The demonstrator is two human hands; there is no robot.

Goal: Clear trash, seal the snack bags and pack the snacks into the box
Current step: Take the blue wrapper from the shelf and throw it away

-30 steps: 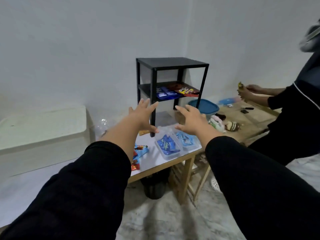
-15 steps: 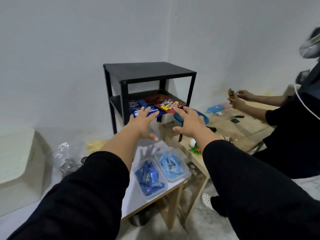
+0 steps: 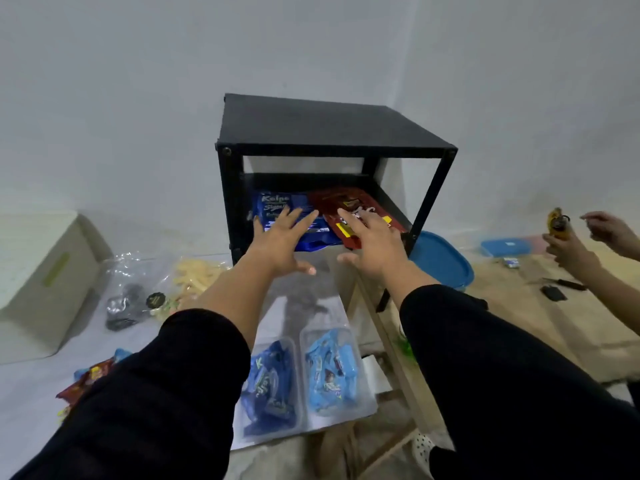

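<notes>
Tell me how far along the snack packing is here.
Early. Done: two clear tubs already hold blue packets. In hand: left hand and right hand, both open, reaching for the blue bag and red bag on the black shelf. Left: loose wrappers, clear bags.

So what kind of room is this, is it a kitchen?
Probably not a kitchen. It looks like a plain room at home or a workroom: bare white walls, a small black shelf holding snack bags, and low tables with snack tubs. No stove or sink shows.
</notes>
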